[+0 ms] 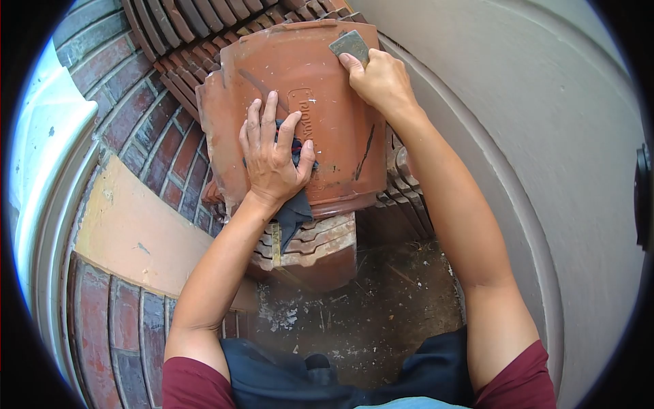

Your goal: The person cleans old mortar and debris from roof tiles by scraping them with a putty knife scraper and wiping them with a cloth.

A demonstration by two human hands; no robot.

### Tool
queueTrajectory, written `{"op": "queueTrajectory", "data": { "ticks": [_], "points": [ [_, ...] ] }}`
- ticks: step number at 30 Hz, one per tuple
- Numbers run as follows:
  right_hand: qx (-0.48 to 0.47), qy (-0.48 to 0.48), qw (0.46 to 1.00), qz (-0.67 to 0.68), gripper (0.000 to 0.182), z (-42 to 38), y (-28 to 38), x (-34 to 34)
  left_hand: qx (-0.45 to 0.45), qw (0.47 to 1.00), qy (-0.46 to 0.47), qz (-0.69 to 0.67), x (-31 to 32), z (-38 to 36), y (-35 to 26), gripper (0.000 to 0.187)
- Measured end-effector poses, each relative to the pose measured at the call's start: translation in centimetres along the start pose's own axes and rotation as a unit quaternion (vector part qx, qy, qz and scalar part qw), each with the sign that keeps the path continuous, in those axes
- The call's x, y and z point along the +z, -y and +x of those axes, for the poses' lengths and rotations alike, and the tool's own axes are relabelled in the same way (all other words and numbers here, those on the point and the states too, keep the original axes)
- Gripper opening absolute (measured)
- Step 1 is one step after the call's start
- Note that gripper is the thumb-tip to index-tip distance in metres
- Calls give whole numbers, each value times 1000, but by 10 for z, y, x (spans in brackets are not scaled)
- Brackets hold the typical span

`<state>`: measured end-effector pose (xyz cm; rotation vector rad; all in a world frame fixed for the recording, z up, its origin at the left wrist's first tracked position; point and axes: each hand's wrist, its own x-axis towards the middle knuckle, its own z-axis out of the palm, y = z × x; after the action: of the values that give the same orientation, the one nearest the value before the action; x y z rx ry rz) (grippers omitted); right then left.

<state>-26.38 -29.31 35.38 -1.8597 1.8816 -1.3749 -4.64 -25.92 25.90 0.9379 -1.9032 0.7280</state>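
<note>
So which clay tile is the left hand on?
The broad orange tile with lettering on its face; the other tiles around and beneath it show mostly edges.

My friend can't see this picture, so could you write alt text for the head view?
Two bare hands work on a clay roof tile: the right hand holds a flat scraper near its top edge, while the left hand presses a dark cloth on it. More tiles are stacked below and behind.

Matt, rough-edged terracotta tile [340, 143], dark crumpled cloth [294, 213] and smooth, matt painted wall [538, 116].
</note>
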Motion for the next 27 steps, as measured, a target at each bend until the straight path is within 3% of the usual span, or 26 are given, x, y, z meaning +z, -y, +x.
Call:
{"op": "queueTrajectory", "data": {
  "ticks": [1, 3, 6, 9, 13, 17, 27],
  "points": [
    [-83, -103, 991, -25, 54, 2, -14, 17, 1, 1000, 1, -1, 0, 0, 0, 50],
    [-134, -76, 987, -37, 53, -7, -21, 16, 2, 1000, 2, -1, 0, 0, 0, 50],
    [-75, -28, 996, -43, 50, -6, -14, -4, 0, 1000, -2, -3, 1, 1, -2, 49],
    [-62, -57, 996, -22, 50, -3, -18, 6, 3, 1000, -3, 1, 0, -1, 1, 48],
    [-154, -42, 983, -95, 54, 1, -29, 9, 12, 1000, -22, -10, 2, 5, 0, 48],
    [-119, -54, 990, -61, 58, -13, -29, 21, 18, 999, -33, -6, 4, 0, 3, 48],
    [-103, 36, 993, -44, 56, -30, -27, 13, 22, 999, -45, 3, 8, -3, 7, 50]
  ]
}}
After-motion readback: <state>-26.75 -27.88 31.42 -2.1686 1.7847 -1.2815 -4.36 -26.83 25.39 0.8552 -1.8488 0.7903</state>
